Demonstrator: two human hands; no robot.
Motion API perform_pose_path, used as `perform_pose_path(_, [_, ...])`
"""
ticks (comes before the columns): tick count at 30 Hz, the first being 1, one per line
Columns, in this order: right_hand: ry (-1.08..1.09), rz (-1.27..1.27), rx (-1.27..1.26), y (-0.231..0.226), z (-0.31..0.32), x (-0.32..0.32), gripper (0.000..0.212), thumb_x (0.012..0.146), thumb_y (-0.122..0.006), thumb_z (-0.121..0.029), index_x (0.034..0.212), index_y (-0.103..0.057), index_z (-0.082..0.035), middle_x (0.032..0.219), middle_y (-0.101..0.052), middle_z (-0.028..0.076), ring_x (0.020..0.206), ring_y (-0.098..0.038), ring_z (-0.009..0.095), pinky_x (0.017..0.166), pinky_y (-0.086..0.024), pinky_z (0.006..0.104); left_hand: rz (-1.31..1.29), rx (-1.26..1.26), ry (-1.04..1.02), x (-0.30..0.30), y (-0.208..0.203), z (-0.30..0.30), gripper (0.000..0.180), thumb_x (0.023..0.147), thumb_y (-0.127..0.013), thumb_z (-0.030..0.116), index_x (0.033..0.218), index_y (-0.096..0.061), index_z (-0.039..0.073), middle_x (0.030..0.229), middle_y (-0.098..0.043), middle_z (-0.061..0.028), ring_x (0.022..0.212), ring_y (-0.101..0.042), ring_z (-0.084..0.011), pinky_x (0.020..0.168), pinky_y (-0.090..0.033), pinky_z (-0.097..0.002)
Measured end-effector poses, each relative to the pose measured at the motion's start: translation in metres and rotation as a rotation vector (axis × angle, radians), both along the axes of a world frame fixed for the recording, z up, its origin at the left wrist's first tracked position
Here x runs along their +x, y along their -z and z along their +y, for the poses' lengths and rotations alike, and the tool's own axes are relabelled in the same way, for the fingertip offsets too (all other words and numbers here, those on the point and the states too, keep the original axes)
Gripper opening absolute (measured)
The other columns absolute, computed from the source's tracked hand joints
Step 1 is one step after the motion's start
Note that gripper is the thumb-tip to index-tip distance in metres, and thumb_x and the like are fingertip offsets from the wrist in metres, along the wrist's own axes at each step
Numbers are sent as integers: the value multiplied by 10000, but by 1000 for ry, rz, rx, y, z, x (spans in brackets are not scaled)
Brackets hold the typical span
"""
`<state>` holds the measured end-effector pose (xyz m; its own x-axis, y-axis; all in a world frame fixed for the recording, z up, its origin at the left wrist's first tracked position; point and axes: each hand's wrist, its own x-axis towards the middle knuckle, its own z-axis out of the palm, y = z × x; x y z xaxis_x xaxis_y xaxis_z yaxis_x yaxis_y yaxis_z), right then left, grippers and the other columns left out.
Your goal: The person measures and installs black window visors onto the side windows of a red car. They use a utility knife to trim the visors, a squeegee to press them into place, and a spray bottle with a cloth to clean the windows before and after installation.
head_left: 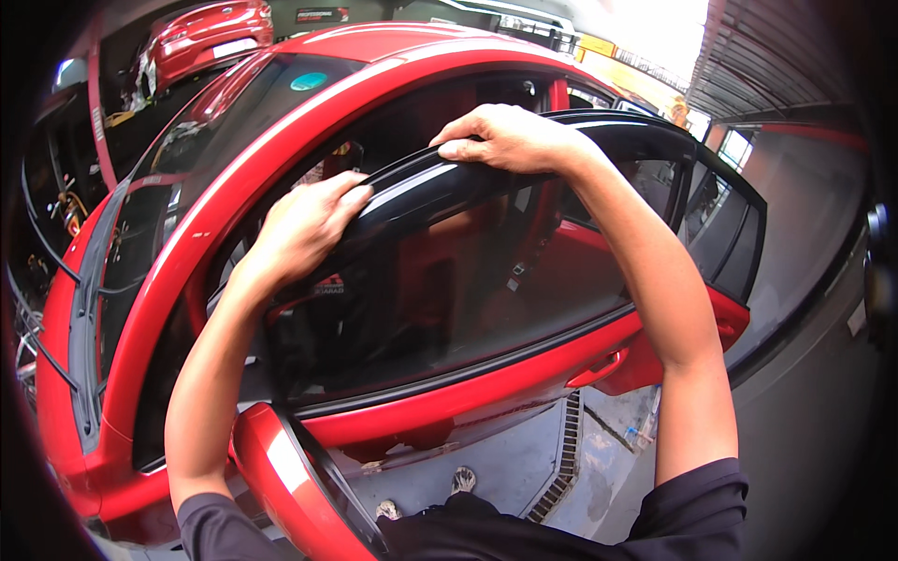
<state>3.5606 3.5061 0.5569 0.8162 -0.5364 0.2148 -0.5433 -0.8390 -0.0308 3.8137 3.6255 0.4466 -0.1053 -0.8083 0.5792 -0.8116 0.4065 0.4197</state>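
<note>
A red car's front door (449, 397) stands open in front of me, its dark window (449, 290) facing me. My left hand (313, 220) is closed over the top edge of the door's glossy black window frame (412, 194), toward its front end. Farther right along that frame, my right hand (510, 138) grips the edge with its thumb on my side and its fingers bent over the top. The fingertips of both hands are partly hidden behind the frame.
The red side mirror (290, 477) sticks out close to my body. The car's roof pillar (201, 201) and windshield (168, 196) are at the left. Behind stands the open rear door (734, 229). A drain grate (561, 458) crosses the grey floor; another red car (210, 37) is at the back left.
</note>
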Motion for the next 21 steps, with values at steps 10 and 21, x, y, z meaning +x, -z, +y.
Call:
perform_pose_path(10, [-49,-109,-30,23,-7,3,297,982,-647,-320,1107,-760,-76,916,-744,133,869,-709,250,843,-534,391,-38,78,-93,-42,-15,-22,333,1086,-468,348,1073,-606,46,967,-676,-216,914,-654,-413,819,-493,-451])
perform_pose_path(21, [-224,-127,25,15,-26,-5,354,1012,-616,-294,1201,-698,-7,1049,-741,164,1005,-705,258,939,-516,368,99,188,59,-32,-21,-50,386,1055,-501,395,1036,-652,40,911,-682,-182,867,-682,-332,806,-503,-424])
